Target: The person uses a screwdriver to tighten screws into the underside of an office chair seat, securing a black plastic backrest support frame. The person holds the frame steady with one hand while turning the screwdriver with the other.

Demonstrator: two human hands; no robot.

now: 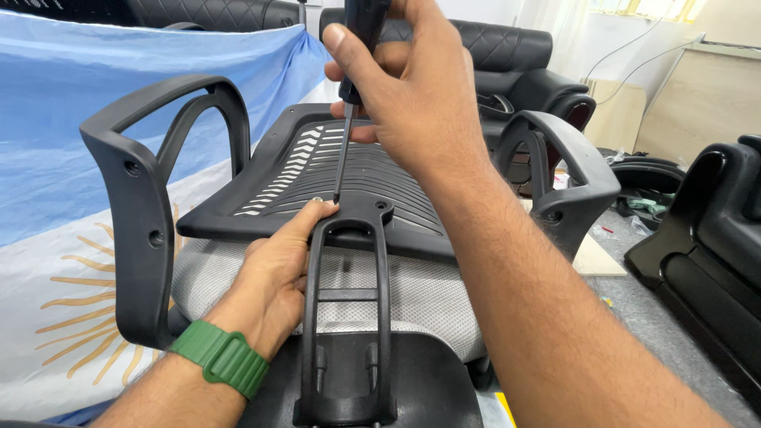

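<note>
Office chair seat lying upside down, black ribbed underside facing up, grey mesh cushion showing beneath its near edge. Used here as the landmark.

Right hand above the seat's middle, grip wrapped tightly around the black handle of a screwdriver. Thin shaft held nearly upright, tip pressed down at a small silver screw near the seat's front edge.

Left hand at the seat's near edge, wrist wearing a green band. Grip narrow, fingertips pinching around the screw right beside the screwdriver tip, palm resting against the cushion.

Black back-support bracket reaching from the bottom of the view up onto the seat's near edge, its looped top just right of the screw, touching the seat. A second hole to the right of the loop; contents too small to tell.

Left armrest standing up at the seat's left side, right armrest at its right side.

Light blue and white cloth with a yellow sun spread left of the seat. Black quilted sofa beyond the seat. More black chair parts on the grey floor, right of the seat.
</note>
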